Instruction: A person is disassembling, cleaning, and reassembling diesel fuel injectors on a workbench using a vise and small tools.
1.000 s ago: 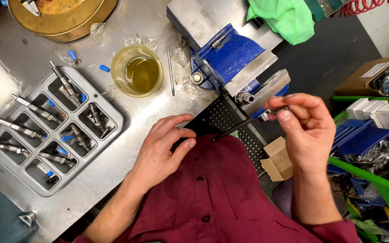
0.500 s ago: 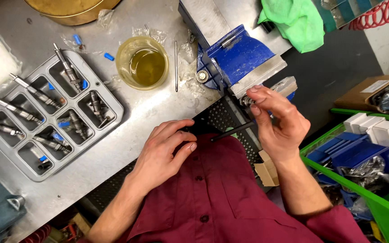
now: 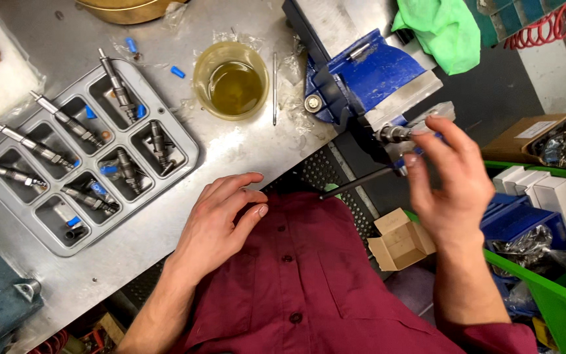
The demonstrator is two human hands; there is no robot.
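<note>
A small metal cylindrical part (image 3: 394, 134) juts from the jaws of a blue bench vise (image 3: 368, 75) at the edge of a steel workbench (image 3: 165, 216). The right hand (image 3: 450, 180) reaches to it, fingers loosely spread, fingertips (image 3: 420, 131) touching the part's end; the vise's dark handle bar (image 3: 358, 183) angles beneath. The left hand (image 3: 221, 219) rests open and empty, palm down, on the bench edge. Farther left sit a grey compartment tray of slim metal injectors (image 3: 76, 151) and a clear cup of yellow oil (image 3: 230, 82); a green cloth (image 3: 440, 29) lies behind the vise.
</note>
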